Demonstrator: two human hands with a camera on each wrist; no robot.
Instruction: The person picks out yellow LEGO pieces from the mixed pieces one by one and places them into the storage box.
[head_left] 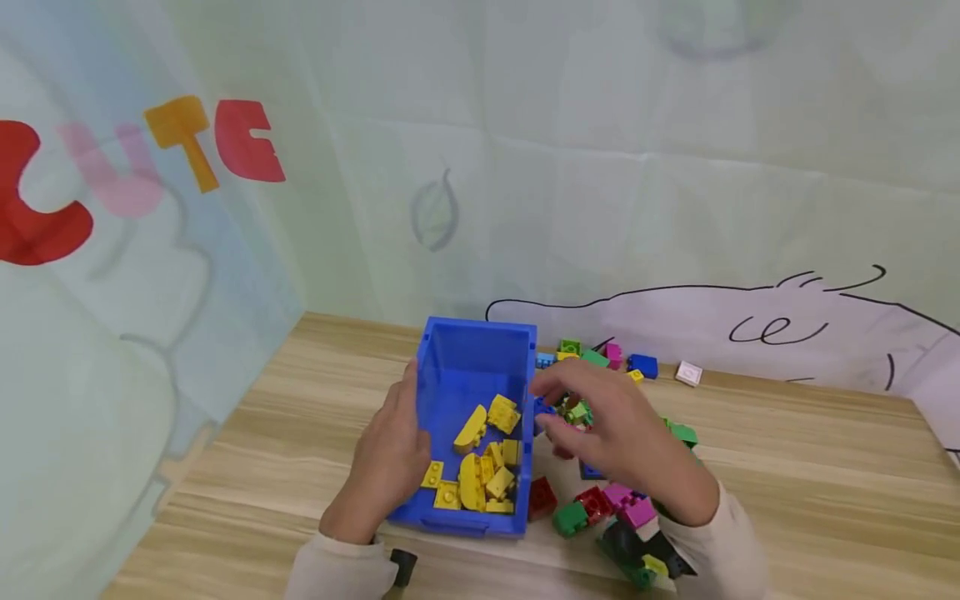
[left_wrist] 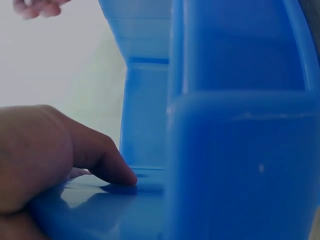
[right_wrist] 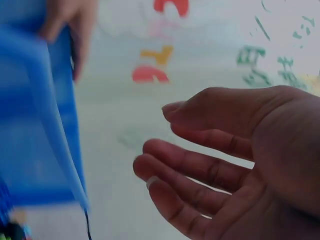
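Observation:
A blue plastic bin (head_left: 468,379) stands on the table with several yellow toy bricks (head_left: 471,479) lying inside it. My left hand (head_left: 390,458) grips the bin's left wall, thumb over the rim on the inner side and fingers outside; the left wrist view shows the thumb (left_wrist: 107,157) against the blue plastic. Just right of the bin, my right hand (head_left: 611,421) hovers over loose bricks with its fingers loosely bent. In the right wrist view nothing sits between the thumb and fingers of that hand (right_wrist: 215,160). Some bricks beneath it are hidden.
Loose bricks lie right of the bin, including a red brick (head_left: 542,497), a green brick (head_left: 572,518), and a magenta brick (head_left: 637,511). Farther back are a blue brick (head_left: 642,366) and a pale pink brick (head_left: 688,373). A printed cloth (head_left: 585,192) hangs behind the wooden table (head_left: 262,467).

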